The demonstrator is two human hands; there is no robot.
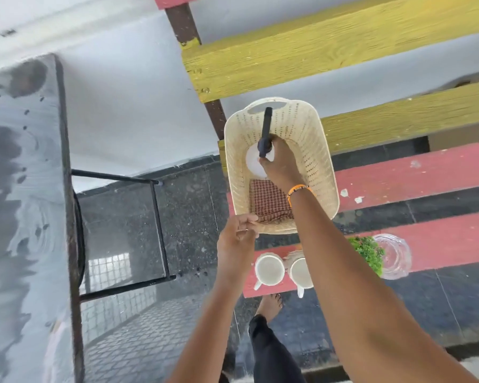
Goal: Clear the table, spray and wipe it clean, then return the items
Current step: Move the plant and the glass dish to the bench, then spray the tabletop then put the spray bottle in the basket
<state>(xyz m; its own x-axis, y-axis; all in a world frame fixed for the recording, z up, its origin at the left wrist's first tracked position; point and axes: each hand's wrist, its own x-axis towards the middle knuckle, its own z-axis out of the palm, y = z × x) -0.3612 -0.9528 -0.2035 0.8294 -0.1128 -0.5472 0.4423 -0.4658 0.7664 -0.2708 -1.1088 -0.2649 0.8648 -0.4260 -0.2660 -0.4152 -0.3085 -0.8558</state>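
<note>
Wet grey table (17, 189) left; right hand (280, 164) grips spray bottle (264, 134); left hand (237, 236) pinches basket (315, 150) rim.

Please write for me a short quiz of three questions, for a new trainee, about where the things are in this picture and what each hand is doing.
1. True or false: the right hand holds the spray bottle inside the basket.
2. Which lies in the basket beside the bottle? A) a white cup B) the checkered cloth C) the green plant
3. Fill in: the left hand is at the basket's near ____.

Key:
1. True; its grip is on the bottle's dark sprayer head.
2. B; the two white cups stand on the red bench slat, outside the basket.
3. Rim.
</note>
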